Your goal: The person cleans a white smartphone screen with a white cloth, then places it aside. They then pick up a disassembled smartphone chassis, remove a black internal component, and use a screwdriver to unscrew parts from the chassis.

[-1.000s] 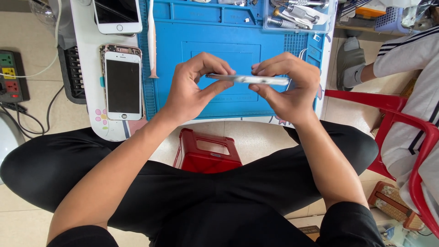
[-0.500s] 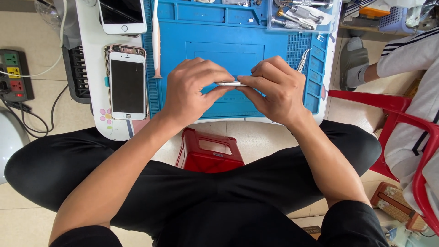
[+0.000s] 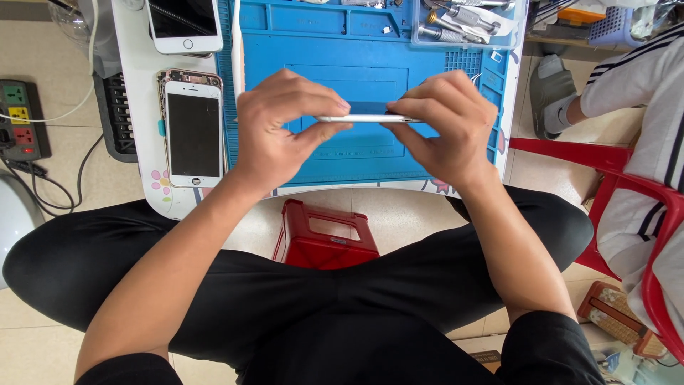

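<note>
A person seated cross-legged holds a thin white phone [image 3: 367,118] edge-on above the blue mat [image 3: 370,43], both hands raised off the surface; the phone shows only as a pale sliver, its long axis running left to right, roughly parallel to the mat's near edge. The left hand [image 3: 281,125] pinches the phone's left end, thumb below and fingers curled over the top; the right hand [image 3: 445,125] pinches the right end the same way, fingertips pressed together on the slim edge; the bare middle of the phone spans the gap between them. Neither hand is nearer than the other; each takes one end, so the phone lies straight between the two grips, level and not touching the mat.

On the white table's [image 3: 135,78] left part, just beside the mat's left edge, a second phone [image 3: 192,128] lies face up with a dark screen; a third phone [image 3: 182,25] lies beyond it toward the far left corner. A clear tray of metal tools [image 3: 463,21] sits at the mat's far right corner. Below the table's near edge stands a red stool [image 3: 324,235] between the person's knees; a power strip [image 3: 21,117] rests on the floor to the left. Another person's striped sleeve [image 3: 641,78] and a red chair [image 3: 620,185] show at the right, well apart from the work.
</note>
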